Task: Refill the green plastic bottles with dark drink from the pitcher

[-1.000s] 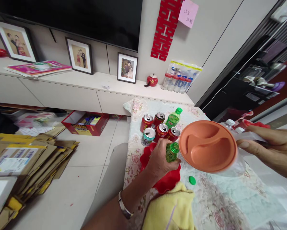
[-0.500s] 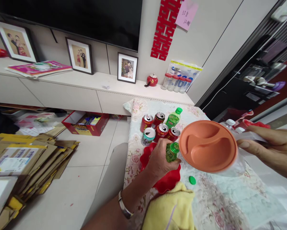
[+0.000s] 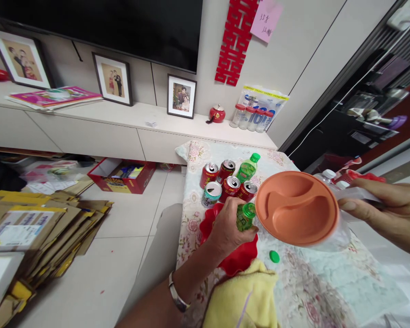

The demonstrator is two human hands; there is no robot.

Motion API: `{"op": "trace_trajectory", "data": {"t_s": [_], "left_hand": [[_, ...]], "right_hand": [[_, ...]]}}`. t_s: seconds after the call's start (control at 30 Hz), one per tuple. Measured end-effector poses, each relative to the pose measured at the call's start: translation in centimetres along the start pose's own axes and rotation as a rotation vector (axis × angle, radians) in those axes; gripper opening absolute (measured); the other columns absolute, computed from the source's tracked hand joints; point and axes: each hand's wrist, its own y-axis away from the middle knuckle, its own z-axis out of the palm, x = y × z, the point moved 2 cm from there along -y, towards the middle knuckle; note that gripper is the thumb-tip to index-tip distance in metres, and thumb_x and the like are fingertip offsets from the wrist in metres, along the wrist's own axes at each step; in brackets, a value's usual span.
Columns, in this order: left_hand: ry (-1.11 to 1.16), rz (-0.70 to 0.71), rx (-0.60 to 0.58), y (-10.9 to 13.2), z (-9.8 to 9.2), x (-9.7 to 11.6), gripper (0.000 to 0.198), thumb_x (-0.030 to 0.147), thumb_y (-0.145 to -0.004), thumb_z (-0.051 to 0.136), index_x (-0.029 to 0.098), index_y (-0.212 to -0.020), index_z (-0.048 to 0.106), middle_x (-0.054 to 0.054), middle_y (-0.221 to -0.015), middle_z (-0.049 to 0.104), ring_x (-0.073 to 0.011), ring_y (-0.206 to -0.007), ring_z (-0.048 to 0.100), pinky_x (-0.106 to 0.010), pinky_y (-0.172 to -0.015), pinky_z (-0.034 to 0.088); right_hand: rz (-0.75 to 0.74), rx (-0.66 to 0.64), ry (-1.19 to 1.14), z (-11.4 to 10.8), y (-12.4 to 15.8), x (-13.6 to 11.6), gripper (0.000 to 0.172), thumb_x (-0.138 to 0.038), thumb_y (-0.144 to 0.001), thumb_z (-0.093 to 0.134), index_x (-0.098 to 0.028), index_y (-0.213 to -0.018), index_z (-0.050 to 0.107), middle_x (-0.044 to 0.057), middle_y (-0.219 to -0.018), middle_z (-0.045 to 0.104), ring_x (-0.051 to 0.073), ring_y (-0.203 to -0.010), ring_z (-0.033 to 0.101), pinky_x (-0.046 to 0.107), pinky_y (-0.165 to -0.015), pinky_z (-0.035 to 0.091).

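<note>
My left hand [image 3: 227,225] is wrapped round a small green bottle [image 3: 245,217] with a green cap, held over a red scalloped dish [image 3: 239,257] on the table. My right hand [image 3: 389,212] grips a clear plastic container [image 3: 341,228] on its side, its orange lid [image 3: 296,208] facing me, close beside the bottle. A loose green cap [image 3: 274,257] lies on the floral tablecloth [image 3: 314,282] below the lid. A yellow cloth [image 3: 244,296] sits at the near edge.
Several opened red cans [image 3: 229,178], a teal can [image 3: 211,193] and a second green bottle [image 3: 248,167] stand at the table's far end. Flattened cardboard [image 3: 37,228] is piled on the floor at left, with a red box [image 3: 122,175] under the long shelf.
</note>
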Motion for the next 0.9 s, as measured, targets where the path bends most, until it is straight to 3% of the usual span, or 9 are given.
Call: {"op": "trace_trajectory", "data": {"t_s": [0.27, 0.43, 0.9], "left_hand": [[0.003, 0.005, 0.007, -0.1, -0.05, -0.01, 0.051, 0.026, -0.07, 0.083, 0.024, -0.112, 0.055, -0.005, -0.11, 0.063, -0.0269, -0.103, 0.069, -0.041, -0.091, 0.058], [0.001, 0.003, 0.007, -0.1, -0.04, 0.13, 0.051, 0.026, -0.071, 0.083, 0.024, -0.112, 0.054, -0.006, -0.111, 0.064, -0.0276, -0.103, 0.069, -0.042, -0.091, 0.058], [0.0, -0.015, -0.008, -0.14, -0.05, 0.17, 0.052, 0.026, -0.07, 0.083, 0.024, -0.112, 0.054, -0.005, -0.111, 0.063, -0.027, -0.104, 0.068, -0.041, -0.091, 0.057]], "right_hand": [[0.032, 0.0, 0.006, -0.31, 0.17, 0.08, 0.064, -0.077, -0.093, 0.065, -0.021, -0.064, 0.073, 0.001, -0.051, 0.06, 0.011, -0.039, 0.049, 0.019, -0.035, 0.039], [0.057, 0.004, -0.006, -0.39, 0.34, 0.27, 0.067, -0.078, -0.092, 0.066, -0.02, -0.057, 0.069, 0.0, -0.045, 0.052, 0.01, -0.038, 0.044, 0.02, -0.034, 0.035], [0.075, 0.012, -0.013, -0.1, 0.17, 0.24, 0.07, -0.082, -0.089, 0.066, -0.019, -0.058, 0.072, 0.001, -0.047, 0.057, 0.011, -0.037, 0.047, 0.018, -0.034, 0.038]]}}
